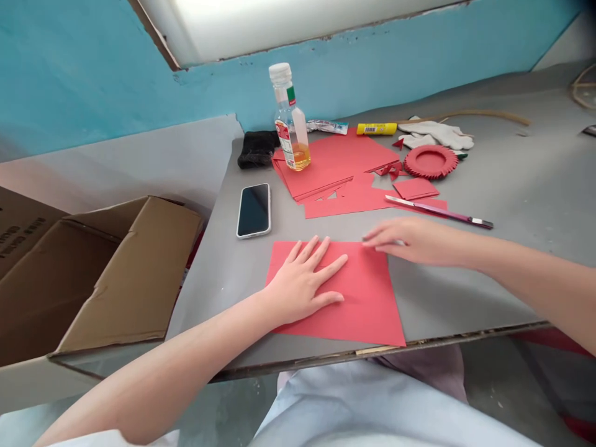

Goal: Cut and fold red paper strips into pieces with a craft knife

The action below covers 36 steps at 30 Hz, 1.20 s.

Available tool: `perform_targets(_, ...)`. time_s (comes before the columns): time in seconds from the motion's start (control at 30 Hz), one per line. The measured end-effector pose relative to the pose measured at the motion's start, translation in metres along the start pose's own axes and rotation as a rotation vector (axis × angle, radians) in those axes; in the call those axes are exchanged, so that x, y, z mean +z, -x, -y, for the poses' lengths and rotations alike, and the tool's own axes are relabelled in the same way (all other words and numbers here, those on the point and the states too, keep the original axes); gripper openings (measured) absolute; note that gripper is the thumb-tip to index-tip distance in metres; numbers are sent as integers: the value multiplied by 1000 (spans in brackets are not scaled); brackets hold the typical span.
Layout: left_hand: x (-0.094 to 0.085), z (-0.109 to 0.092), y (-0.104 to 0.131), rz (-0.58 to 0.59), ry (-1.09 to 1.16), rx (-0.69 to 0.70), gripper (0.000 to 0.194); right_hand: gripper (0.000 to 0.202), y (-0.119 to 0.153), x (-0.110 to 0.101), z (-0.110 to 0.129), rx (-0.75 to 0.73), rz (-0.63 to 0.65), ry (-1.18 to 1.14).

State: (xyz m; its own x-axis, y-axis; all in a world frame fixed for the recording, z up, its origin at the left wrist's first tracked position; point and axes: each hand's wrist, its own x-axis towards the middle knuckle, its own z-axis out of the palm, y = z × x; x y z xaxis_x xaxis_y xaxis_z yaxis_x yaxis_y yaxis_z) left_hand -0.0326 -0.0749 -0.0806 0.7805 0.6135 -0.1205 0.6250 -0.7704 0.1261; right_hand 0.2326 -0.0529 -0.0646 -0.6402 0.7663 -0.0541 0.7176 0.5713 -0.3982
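Observation:
A red paper sheet lies on the grey table near its front edge. My left hand rests flat on the sheet's left half, its fingers spread. At the sheet's upper right edge is my right hand, its fingers bent and close together; whether they hold anything at the tips is too small to tell. A craft knife lies just beyond my right hand, on cut red paper.
A bottle stands on stacked red paper. Around it are a phone, black cloth, glue stick, white gloves and a red paper ring. An open cardboard box is left of the table.

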Motion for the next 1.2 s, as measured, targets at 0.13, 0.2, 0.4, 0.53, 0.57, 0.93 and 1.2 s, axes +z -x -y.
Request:
perform_targets(0.13,5,-3,0,-32,14,-39,64,33,-32,-5,13,107,33,16)
perform_targets(0.2,5,-5,-1,-50,14,-65,63,39,-42,-3,20,152,55,49)
perform_targets(0.4,-13,13,-14,-66,62,-129,50,29,-58,-4,19,233,185,46)
perform_targets(0.53,-36,37,-26,13,176,-154,48,9,-66,-9,20,213,184,187)
perform_targets(0.57,-41,41,-29,52,226,-158,41,7,-66,-10,21,207,161,220)
perform_targets(0.93,-44,27,-36,19,98,-234,15,3,-39,-3,19,139,-66,433)
perform_targets(1.2,-26,20,-31,-85,-63,-127,25,21,-31,13,30,-2,-140,583)
